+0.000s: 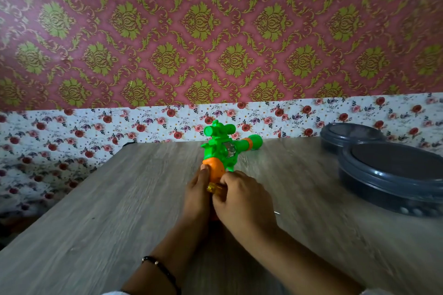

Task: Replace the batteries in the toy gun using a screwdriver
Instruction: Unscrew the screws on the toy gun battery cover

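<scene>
Toy gun: green plastic toy gun with orange grip, on grey wood-grain tabletop near middle of far edge, barrel pointing right.
Left hand: fingers wrapped round orange grip.
Right hand: fingers clenched on yellow translucent screwdriver handle, set against grip base.
Containers: two round dark grey lidded tubs at right edge, touching.
Wrist: dark bead bracelet, left.

You see a green and orange toy gun, a yellow screwdriver handle, grey woodgrain table, dark grey tubs, and pink-and-gold damask wallpaper.
</scene>
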`<state>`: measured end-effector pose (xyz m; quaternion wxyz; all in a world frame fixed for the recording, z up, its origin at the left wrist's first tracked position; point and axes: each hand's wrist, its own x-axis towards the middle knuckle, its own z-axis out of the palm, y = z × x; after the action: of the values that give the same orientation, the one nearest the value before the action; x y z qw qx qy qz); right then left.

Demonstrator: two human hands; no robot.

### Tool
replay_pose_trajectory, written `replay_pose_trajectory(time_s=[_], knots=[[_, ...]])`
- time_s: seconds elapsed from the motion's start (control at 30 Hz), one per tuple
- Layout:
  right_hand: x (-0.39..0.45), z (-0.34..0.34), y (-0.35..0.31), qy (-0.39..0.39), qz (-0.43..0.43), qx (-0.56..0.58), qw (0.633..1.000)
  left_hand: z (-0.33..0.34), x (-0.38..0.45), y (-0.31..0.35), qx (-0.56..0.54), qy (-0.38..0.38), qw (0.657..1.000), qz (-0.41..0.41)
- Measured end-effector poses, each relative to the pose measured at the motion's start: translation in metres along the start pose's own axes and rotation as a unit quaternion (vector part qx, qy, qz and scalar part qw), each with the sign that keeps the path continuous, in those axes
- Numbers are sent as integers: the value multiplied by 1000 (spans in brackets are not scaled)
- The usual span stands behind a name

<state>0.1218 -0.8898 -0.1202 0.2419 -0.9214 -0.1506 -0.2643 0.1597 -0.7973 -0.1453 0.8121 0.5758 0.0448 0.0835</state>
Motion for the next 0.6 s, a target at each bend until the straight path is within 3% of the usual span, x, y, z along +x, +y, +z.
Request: replay_pose_trajectory(time_s=[0.3,0.6], knots=[[-6,-7,2,-19,34,34,999,-3,7,-9,7,-18,999,-37],[-9,-4,-1,8,-46,-124,991,1,-3,-8,-24,-29,998,-50]])
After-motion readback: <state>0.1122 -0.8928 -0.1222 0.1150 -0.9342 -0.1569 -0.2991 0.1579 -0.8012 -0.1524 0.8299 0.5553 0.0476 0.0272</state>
